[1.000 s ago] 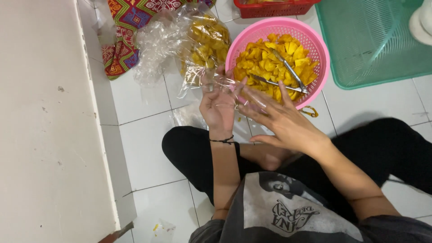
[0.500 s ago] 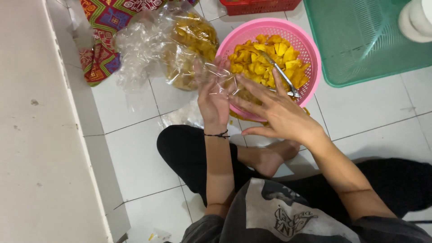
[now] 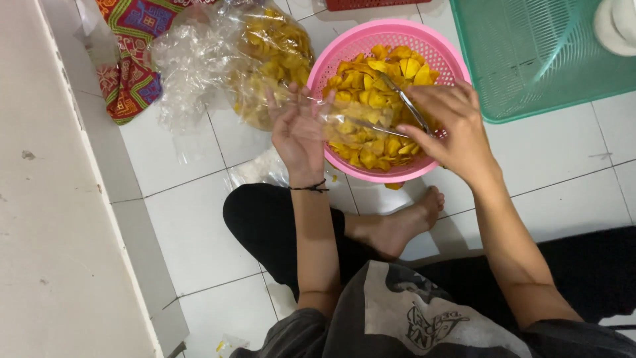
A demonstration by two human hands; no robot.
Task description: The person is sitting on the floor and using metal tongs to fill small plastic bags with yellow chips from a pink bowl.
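Yellow chips heaped in pink basket

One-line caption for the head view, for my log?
Seated on tiles, left hand holds a clear bag while right hand grips tongs over pink basket of yellow chips.

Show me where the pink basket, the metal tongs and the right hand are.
pink basket [image 3: 344,50], head view, on its left rim.
metal tongs [image 3: 399,95], head view, on the arm above the chips.
right hand [image 3: 450,129], head view, on the back of the hand.
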